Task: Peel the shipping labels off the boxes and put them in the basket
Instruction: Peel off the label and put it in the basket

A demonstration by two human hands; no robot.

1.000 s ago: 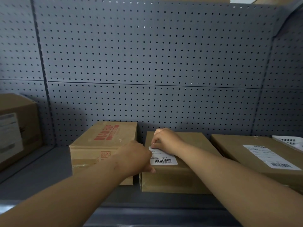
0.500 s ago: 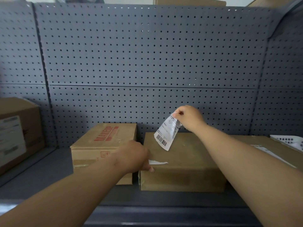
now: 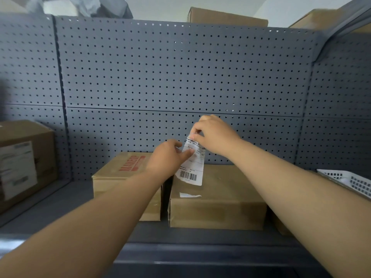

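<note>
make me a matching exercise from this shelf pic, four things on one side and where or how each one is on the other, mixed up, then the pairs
Things:
1. peeled label
2. MAKEUP box
3. white basket
4. torn label scrap

Places or states:
A. at the far right edge of the shelf
B. stuck on top of the middle box
C. held in the air by the left hand and the right hand
D. left of the middle box, red print on its top

Pairs: 1-C, 2-D, 3-A, 4-B

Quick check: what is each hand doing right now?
Left hand: fingers touching the peeled label, grip unclear.
Right hand: pinching the label's top edge, holding it up.
</note>
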